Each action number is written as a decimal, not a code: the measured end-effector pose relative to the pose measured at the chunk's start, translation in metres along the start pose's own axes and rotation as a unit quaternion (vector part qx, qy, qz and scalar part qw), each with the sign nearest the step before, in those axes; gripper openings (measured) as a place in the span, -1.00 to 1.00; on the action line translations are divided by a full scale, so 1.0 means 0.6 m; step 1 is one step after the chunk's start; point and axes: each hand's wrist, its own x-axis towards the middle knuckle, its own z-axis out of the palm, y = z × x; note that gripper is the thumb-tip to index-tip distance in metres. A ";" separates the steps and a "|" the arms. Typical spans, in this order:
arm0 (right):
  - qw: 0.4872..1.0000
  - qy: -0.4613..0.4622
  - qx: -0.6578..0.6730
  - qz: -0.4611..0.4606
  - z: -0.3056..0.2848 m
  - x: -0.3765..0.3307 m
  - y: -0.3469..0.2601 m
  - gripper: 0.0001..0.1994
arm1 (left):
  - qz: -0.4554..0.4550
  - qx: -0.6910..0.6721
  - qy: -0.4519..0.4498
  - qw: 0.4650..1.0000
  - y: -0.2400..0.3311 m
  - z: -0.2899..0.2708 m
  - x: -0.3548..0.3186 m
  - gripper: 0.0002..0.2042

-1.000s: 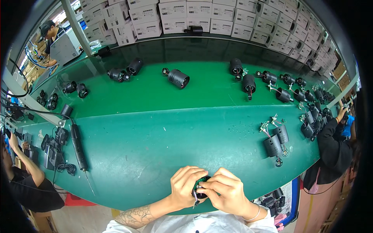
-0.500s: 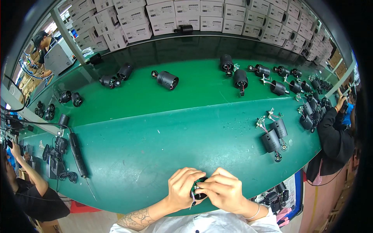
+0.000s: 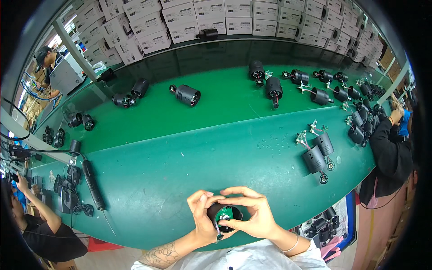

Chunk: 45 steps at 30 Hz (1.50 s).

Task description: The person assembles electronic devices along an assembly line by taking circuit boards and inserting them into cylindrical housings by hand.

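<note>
Near the front edge of the bench, my left hand [image 3: 202, 220] is wrapped around a black cylindrical housing [image 3: 235, 213], its open end facing up. A green circuit board [image 3: 224, 212] sits inside it. My right hand [image 3: 257, 217] grips the same housing, fingers arched over the far rim and thumb reaching in against the board. Thin wires with a small dark end piece [image 3: 219, 236] hang over the near rim. Two similar black housings [image 3: 313, 159] lie to the right, with wired green boards at one end and round ring parts at the other.
An electric screwdriver [image 3: 92, 185] with a long bit lies at left beside black devices and a coiled cable [image 3: 83, 209]. More housings [image 3: 188, 95] stand on the raised rear strip, with a cluster at far right. White boxes [image 3: 183, 33] line the back. Other people work at both sides.
My right fingers have opened from a pinch over the board and now arch around the far rim, with the thumb inside. More of the green board shows. The view has shifted slightly.
</note>
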 end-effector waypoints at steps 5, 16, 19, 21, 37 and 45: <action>0.997 -0.063 0.021 -0.045 -0.001 0.005 0.010 -0.58 | 0.004 0.031 -0.045 0.999 -0.004 -0.008 -0.004 0.04; 0.988 -0.029 0.148 0.036 0.019 0.002 -0.004 -0.59 | 0.004 0.043 -0.037 0.998 0.002 -0.017 0.007 0.05; 0.993 0.030 0.102 -0.051 0.024 -0.005 -0.006 -0.60 | -0.023 -0.003 -0.022 0.999 -0.003 -0.013 0.006 0.05; 0.985 0.091 0.053 -0.137 0.028 -0.012 -0.007 -0.61 | -0.049 -0.052 -0.008 0.997 -0.008 -0.010 0.006 0.04; 0.985 0.145 0.089 -0.001 0.014 -0.048 -0.015 -0.79 | 0.022 0.178 0.053 0.982 0.011 -0.013 0.036 -0.38; 0.960 0.097 -0.129 -0.230 -0.014 -0.018 -0.025 -0.79 | 0.035 0.133 0.031 0.990 0.012 -0.004 0.028 -0.59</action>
